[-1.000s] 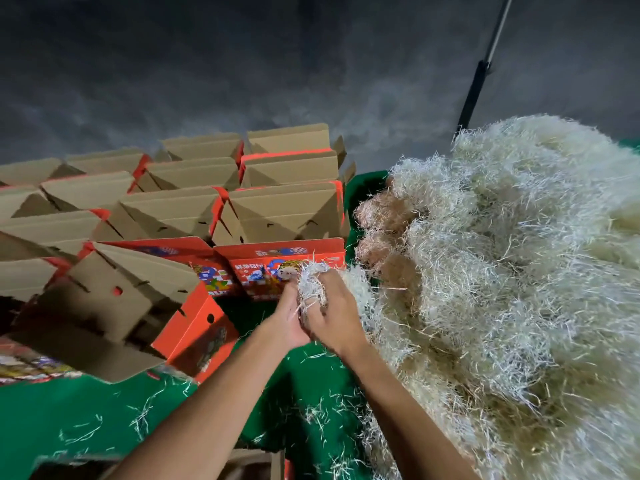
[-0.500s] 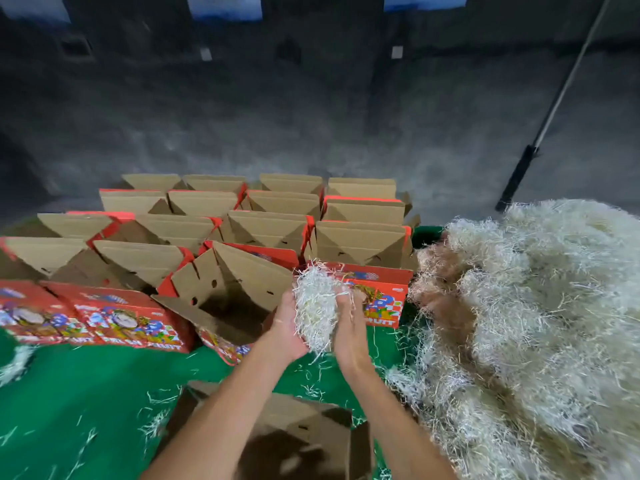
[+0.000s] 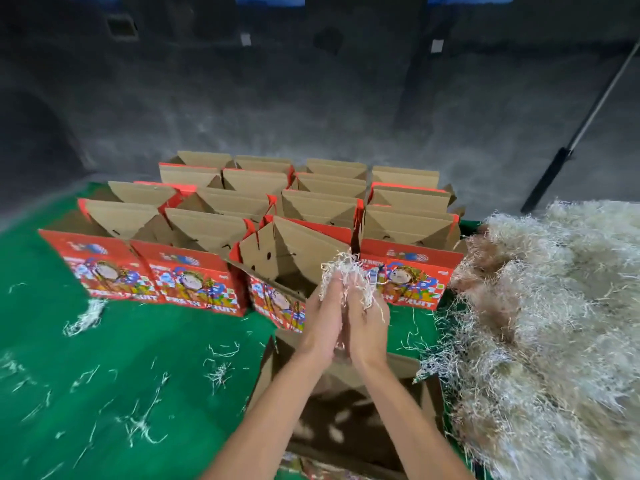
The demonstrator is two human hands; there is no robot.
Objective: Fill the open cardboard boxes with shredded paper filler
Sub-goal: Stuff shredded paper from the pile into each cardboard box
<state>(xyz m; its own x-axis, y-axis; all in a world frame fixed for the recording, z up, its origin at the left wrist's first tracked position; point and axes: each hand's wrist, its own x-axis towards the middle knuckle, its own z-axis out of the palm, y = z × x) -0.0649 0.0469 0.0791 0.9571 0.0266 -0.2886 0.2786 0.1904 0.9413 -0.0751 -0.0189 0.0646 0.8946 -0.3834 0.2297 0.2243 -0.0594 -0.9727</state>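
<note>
Left hand [image 3: 323,320], right hand [image 3: 367,323] pressed together on filler clump [image 3: 341,275]; visible boxes [image 3: 298,258] unfilled; filling barely begun.

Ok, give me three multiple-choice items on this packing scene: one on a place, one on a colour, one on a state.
1. Where is the big heap of shredded paper filler?
A. right of the boxes
B. left of the boxes
C. behind the boxes

2. What colour is the table cover?
A. blue
B. green
C. grey

3. How is the wad of shredded paper held?
A. pinched by the left hand alone
B. pressed between both hands
C. lying loose on the table

Answers:
1. A, the heap fills the right side, beside the red fruit boxes.
2. B, green shows all round the boxes.
3. B, the left hand and right hand sandwich the wad above an open box.
</note>
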